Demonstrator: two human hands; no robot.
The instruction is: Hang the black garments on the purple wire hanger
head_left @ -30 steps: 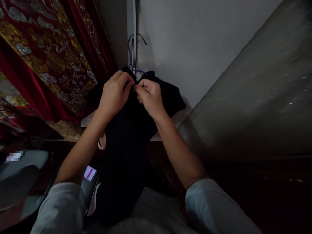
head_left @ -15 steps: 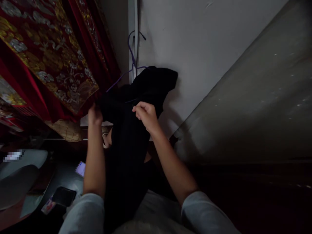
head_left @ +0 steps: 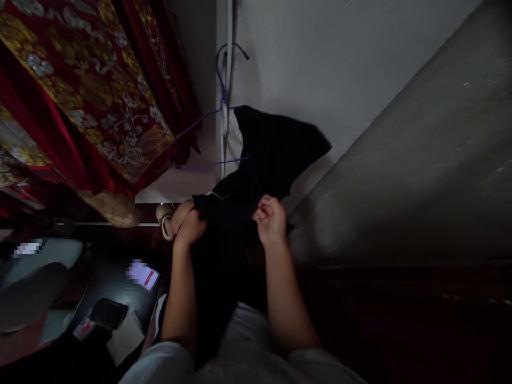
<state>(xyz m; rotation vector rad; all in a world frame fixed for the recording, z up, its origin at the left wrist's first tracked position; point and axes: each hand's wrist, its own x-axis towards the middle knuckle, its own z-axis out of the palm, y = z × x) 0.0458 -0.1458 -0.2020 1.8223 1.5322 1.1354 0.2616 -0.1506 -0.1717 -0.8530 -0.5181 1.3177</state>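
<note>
A black garment (head_left: 276,144) hangs from the right side of a thin purple hanger (head_left: 221,85). The hanger's left arm is bare. My left hand (head_left: 192,226) is closed on the garment's left edge, with the fingertips partly lost in the dark cloth. On the right, my right hand (head_left: 272,216) has its fingers curled in, pinching the cloth lower down. A short pale line lies at the garment's edge between the hands; I cannot make out what it is. The lower cloth merges into shadow.
Red embroidered cloth (head_left: 116,101) hangs at the upper left. A lit phone (head_left: 146,276) and a dark flat object (head_left: 108,313) lie on a black surface at the lower left. A clog (head_left: 164,220) shows on a foot. A large greyish sheet (head_left: 392,176) slants on the right.
Both hands have moved right and down. The garment's left side has come away from the hanger's left arm, baring it, and the cloth on the right has spread further right.
</note>
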